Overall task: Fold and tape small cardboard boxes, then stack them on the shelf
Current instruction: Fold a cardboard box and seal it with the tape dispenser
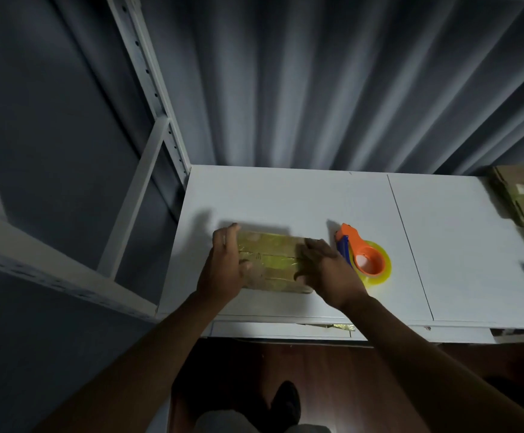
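Between the two hands, in the head view, lies a small cardboard box [273, 264], flat on the white shelf board [285, 195] and already wrapped across its top with glossy yellowish tape. The left hand [223, 270] cups the box's left end, fingers reaching over the far edge and thumb lying on the top face. The right hand [323, 270] covers the right end, fingers bent down over the taped seam and thumb tucked toward the near side. Both hands seem to press and clasp the box rather than lift it; whether it has left the board cannot be told.

Just beyond the right hand's knuckles, to its outer side, sits the tape dispenser [363, 260], orange with a blue blade guard and a yellow-tinted roll, resting on the board and held by nobody. Well off from the grip on the same side, at the board's far right corner, a stack of flattened cardboard [523, 195] waits. Out past the left hand stands the white metal shelf frame [148, 89].

The step in hand looks like the last of the taping: smoothing the strip down so its ends stick. If so, the next move calls for a firm two-handed hold on the short ends, a level lift, and a spot on the shelf where boxes are being stacked, which is not plainly shown.
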